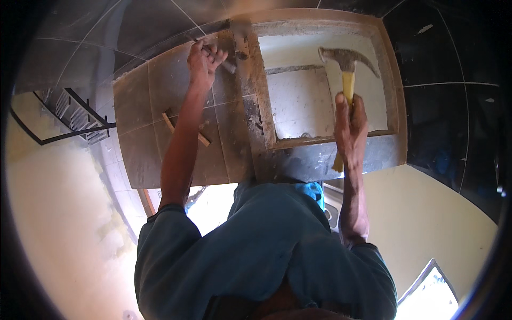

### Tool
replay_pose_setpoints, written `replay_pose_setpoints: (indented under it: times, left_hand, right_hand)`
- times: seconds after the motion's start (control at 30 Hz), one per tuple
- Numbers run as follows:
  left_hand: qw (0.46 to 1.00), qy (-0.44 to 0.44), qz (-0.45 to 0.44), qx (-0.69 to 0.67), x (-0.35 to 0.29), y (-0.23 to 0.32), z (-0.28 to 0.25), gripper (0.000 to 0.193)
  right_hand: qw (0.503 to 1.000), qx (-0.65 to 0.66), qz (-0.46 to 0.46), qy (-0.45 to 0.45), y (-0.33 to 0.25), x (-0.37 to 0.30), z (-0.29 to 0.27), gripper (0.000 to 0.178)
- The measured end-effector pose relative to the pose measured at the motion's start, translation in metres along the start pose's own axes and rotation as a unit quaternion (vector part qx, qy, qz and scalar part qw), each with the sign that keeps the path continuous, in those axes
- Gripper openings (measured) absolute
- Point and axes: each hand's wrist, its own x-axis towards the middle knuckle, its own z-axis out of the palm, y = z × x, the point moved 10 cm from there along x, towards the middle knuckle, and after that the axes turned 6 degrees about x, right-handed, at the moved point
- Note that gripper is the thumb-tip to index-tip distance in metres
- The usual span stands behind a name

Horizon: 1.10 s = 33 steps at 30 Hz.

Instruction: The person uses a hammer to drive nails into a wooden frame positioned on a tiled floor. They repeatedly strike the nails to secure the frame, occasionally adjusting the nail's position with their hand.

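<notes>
My right hand (352,122) is wrapped round the yellow handle of a claw hammer (339,55), its steel head raised over the rectangular opening (397,101) in the counter. At the back left, my left hand (201,63) grips a thin metal chisel (229,66). One end of the chisel points at the joint between the tiled counter (136,101) and the dark wall; the other end sticks out to the right of my fingers and is blurred. Exactly where its tip touches is too small to tell.
Beneath my left forearm lies a narrow wooden strip (204,140), partly hidden. Rough, broken mortar (256,114) runs between the tiled part and the opening. Black tiled walls (434,122) close in the back and right. Near my right elbow, part of a metal sink (333,209) shows below.
</notes>
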Motion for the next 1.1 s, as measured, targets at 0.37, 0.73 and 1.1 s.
replay_pose_setpoints:
  times: [0.37,0.73,1.1]
  left_hand:
    - [0.774,0.059,0.153,0.611,0.024,0.003,0.069,0.059]
    - [0.683,0.05,0.144,0.714,0.058,-0.017,0.076,0.073]
    - [0.554,-0.287,0.511,0.591,-0.125,-0.026,0.231,0.021]
  right_hand:
    - [0.99,0.012,0.137,-0.027,0.081,-0.045,-0.014,0.042]
    - [0.988,0.061,0.134,-0.054,0.105,-0.042,-0.011,0.044]
    - [0.98,0.081,0.18,-0.033,0.092,-0.021,-0.012,0.04]
